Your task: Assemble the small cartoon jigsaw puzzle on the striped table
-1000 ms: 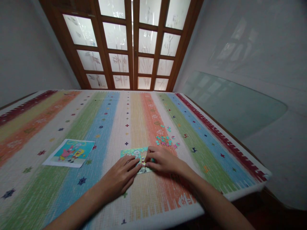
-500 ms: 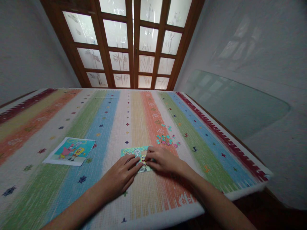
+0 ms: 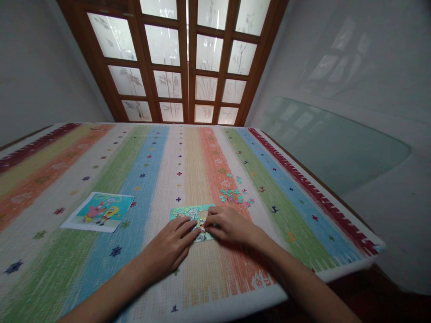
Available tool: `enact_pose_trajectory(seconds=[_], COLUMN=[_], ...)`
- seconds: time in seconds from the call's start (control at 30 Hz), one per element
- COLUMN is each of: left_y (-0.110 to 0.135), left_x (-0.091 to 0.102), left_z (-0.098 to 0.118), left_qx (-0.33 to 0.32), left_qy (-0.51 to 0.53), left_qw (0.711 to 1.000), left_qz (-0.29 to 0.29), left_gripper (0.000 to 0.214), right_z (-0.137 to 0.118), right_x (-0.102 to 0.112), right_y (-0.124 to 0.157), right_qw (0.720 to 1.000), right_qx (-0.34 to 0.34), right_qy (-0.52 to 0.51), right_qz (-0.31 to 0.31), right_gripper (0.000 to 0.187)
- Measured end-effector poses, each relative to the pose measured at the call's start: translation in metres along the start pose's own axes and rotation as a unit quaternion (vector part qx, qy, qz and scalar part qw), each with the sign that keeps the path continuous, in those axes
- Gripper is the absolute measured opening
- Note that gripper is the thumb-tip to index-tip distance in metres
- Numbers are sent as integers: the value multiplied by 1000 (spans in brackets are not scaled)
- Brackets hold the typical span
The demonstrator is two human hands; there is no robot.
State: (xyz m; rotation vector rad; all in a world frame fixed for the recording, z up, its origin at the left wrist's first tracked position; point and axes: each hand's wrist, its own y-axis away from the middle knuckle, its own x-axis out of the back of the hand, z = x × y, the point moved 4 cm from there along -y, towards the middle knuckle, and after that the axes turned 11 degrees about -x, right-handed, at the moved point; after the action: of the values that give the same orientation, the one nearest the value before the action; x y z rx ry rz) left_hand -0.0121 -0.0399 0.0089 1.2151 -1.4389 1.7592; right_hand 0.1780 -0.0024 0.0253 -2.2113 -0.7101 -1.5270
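Observation:
A partly assembled jigsaw puzzle (image 3: pixel 182 211), mostly turquoise with cartoon figures, lies flat near the front middle of the table. My left hand (image 3: pixel 173 237) rests over its lower left part, fingers stretched and fingertips touching the surface. From the right, my right hand (image 3: pixel 229 224) bends over the puzzle's right side, its thumb and fingers pinched at a small yellowish jigsaw piece (image 3: pixel 202 223). The fingertips of both hands almost meet there. Both hands cover much of the puzzle, and whether the piece is lifted cannot be seen.
Beyond my right hand lies a loose heap of jigsaw pieces (image 3: pixel 232 196), turquoise and pink. A printed cartoon picture sheet (image 3: pixel 101 213) lies to the left. The striped tablecloth (image 3: pixel 161 269) covers the table. A glass panel (image 3: pixel 330 134) leans on the right wall.
The view has shifted very slightly. Both hands stay at the same place on the puzzle, with hardly any finger movement.

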Motion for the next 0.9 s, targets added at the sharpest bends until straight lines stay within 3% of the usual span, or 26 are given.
enact_pose_trajectory(seconds=[0.63,0.9], left_y=[-4,-3], left_x=[4,-1], left_z=[5,5], left_qx=[1,-7], left_qy=[-14,-24], left_qw=[1000,999], left_qz=[6,-20], left_gripper=[39,47], right_z=[-3,-2], right_x=[4,3], right_y=[1,0], right_qw=[1000,1000], right_qx=[-12,-12], right_qy=[7,-4], right_qz=[-25,-26], right_gripper=[12,12])
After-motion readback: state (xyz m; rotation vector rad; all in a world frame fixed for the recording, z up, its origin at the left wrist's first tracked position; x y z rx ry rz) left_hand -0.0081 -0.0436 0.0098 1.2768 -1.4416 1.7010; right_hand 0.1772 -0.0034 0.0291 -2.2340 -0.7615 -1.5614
